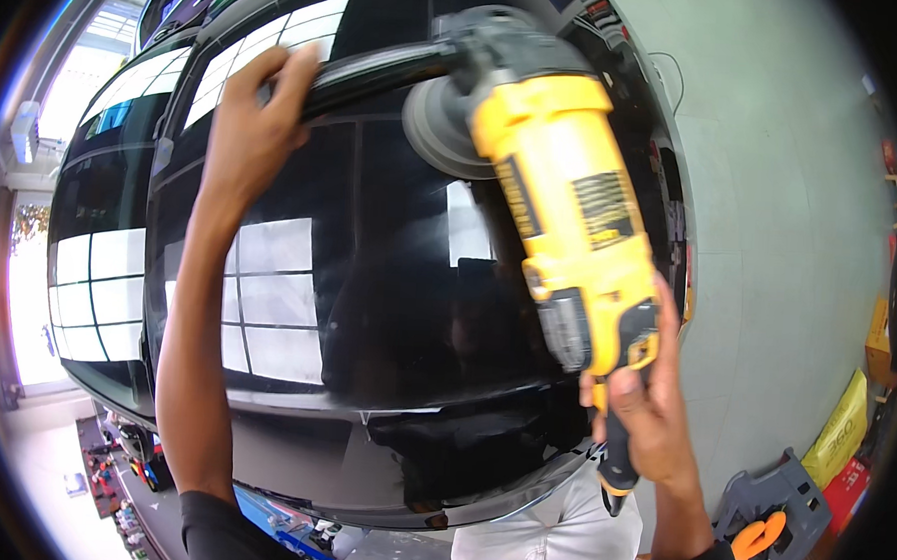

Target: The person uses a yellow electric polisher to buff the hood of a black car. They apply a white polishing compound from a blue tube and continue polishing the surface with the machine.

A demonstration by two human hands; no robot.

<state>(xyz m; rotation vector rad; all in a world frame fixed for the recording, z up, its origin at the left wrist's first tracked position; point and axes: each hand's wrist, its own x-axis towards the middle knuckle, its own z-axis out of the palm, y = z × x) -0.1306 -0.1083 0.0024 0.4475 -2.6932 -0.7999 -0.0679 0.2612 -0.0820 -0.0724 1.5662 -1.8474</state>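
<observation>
A yellow and black polisher lies across the glossy black car hood. Its round grey pad is at the hood's surface, partly hidden under the dark machine head; contact cannot be made out for certain. My left hand is closed around the long black side handle. At the other end, my right hand wraps the rear grip near the trigger, low and to the right. A faint hazy patch shows on the paint left of the polisher's body. The machine looks slightly blurred.
The windshield is at the left, with bright window reflections. Beyond the car's right edge is a pale floor. A grey case with an orange item and a yellow bag are at lower right. Shelves with bottles stand lower left.
</observation>
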